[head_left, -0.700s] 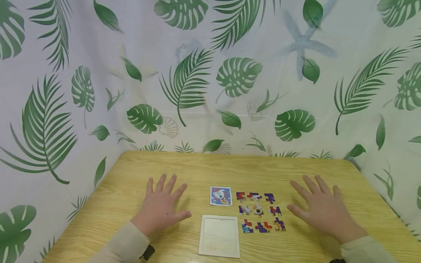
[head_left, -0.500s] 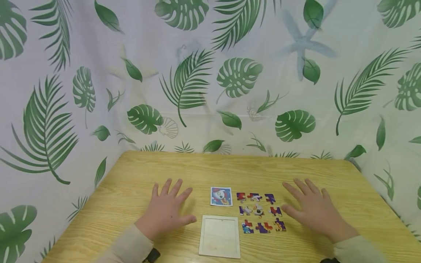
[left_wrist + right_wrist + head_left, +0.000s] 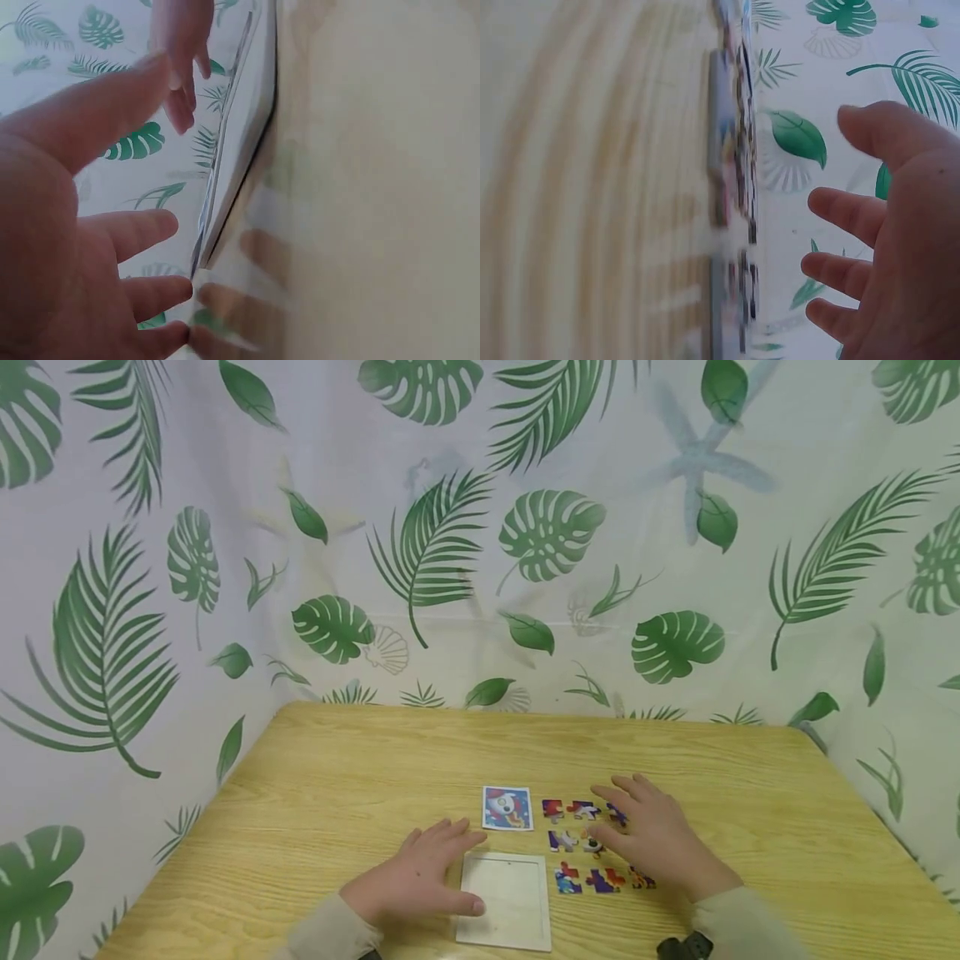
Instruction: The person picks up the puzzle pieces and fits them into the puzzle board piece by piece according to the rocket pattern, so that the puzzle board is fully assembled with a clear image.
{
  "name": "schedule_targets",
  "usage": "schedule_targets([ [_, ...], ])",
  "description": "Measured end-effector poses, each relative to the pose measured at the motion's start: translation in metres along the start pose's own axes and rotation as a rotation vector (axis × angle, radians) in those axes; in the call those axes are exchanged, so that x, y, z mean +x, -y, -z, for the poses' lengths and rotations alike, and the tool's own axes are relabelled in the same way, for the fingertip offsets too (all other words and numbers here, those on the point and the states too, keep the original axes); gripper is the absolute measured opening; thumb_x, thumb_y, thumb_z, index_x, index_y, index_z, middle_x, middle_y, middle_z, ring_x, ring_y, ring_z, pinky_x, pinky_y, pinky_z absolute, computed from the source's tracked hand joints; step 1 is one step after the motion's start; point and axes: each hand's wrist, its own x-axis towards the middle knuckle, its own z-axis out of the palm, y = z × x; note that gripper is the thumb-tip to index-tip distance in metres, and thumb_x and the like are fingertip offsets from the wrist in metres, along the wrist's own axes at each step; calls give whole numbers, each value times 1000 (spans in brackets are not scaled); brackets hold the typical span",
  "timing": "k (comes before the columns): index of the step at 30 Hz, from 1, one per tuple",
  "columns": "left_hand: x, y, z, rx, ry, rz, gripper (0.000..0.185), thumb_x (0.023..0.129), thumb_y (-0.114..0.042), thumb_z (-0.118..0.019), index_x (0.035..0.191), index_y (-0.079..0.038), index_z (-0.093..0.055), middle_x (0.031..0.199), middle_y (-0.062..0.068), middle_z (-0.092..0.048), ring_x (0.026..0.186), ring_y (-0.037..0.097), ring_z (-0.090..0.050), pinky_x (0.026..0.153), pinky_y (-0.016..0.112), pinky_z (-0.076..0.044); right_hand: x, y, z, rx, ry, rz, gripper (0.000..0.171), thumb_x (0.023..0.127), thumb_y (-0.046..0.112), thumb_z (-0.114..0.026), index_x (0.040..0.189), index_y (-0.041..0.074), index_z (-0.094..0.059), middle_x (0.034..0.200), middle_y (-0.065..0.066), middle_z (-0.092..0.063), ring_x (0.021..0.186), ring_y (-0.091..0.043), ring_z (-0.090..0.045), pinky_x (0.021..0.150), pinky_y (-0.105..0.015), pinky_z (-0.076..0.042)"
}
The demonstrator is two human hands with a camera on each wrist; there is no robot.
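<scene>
My left hand hovers at the left side of a shallow wooden puzzle tray, its thumb over the tray in the head view. Its fingers are spread and hold nothing. My right hand is above the right part of several loose jigsaw pieces, fingers extended, covering some of them. In the right wrist view the fingers stand apart from the row of pieces. The left wrist view shows the tray's raised edge just past the left fingers. The visible pieces lie in three rows with purple, red and white print.
A small square picture card with a white cartoon figure lies behind the tray. Everything rests on a wooden table. A white curtain printed with green leaves hangs behind and beside the table.
Both hands have moved inward: the left rightward to the tray, the right leftward over the puzzle pieces. The tray, card and pieces stay where they were.
</scene>
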Motion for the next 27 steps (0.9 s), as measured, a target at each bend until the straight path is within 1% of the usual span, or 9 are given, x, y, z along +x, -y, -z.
schedule_targets([
  [4, -2, 5, -6, 4, -4, -22, 88, 73, -68, -61, 146, -28, -32, 153, 8, -22, 141, 32, -11, 107, 62, -6, 10, 8, -10, 37, 9, 2, 53, 88, 50, -58, 131, 19, -56, 139, -19, -42, 131, -47, -27, 94, -73, -23],
  [8, -6, 10, -10, 7, 24, -43, 97, 66, -70, -65, 147, -30, -29, 155, 6, -16, 142, 28, -5, 108, 59, -2, 17, 11, -20, 64, 22, -12, 48, 87, 45, -60, 127, 19, -59, 139, -19, -42, 131, -47, -25, 96, -71, -21],
  [12, -7, 12, -11, 2, 49, -53, 103, 62, -73, -66, 148, -33, -25, 156, 4, -10, 142, 26, -1, 109, 58, -1, 28, 12, -28, 79, 6, -18, 43, 85, 42, -63, 123, 20, -63, 137, -19, -45, 131, -46, -28, 96, -71, -21],
  [16, -6, 12, -11, 35, 37, -70, 106, 61, -75, -65, 149, -31, -24, 156, 3, -9, 142, 26, -1, 109, 58, -1, 38, 10, -32, 99, -18, -15, 38, 84, 37, -65, 119, 23, -65, 135, -17, -48, 129, -43, -32, 96, -71, -19],
  [18, -6, 13, -11, 62, 36, -76, 106, 62, -76, -64, 149, -30, -23, 156, 2, -8, 142, 26, -1, 109, 57, -2, 41, 8, -34, 103, -14, -14, 36, 84, 36, -65, 117, 24, -66, 134, -15, -49, 128, -40, -35, 97, -70, -18],
  [21, -8, 15, -13, 73, 50, -79, 105, 64, -76, -61, 149, -30, -22, 156, 1, -8, 142, 26, -1, 109, 57, -3, 43, 6, -37, 105, 8, -13, 32, 83, 35, -65, 114, 25, -68, 132, -14, -51, 125, -38, -39, 97, -70, -19],
  [25, -10, 17, -13, 48, 73, -90, 103, 67, -77, -58, 150, -30, -20, 156, 1, -6, 142, 26, 1, 108, 59, -2, 44, 3, -41, 130, 34, -25, 30, 83, 35, -65, 112, 27, -69, 129, -12, -52, 121, -36, -44, 99, -65, -24],
  [27, -10, 17, -11, 47, 70, -100, 103, 67, -77, -58, 150, -29, -20, 156, 1, -6, 142, 26, 1, 108, 59, -2, 47, 2, -43, 137, 22, -22, 30, 83, 34, -66, 112, 26, -69, 128, -11, -52, 118, -36, -46, 99, -61, -29],
])
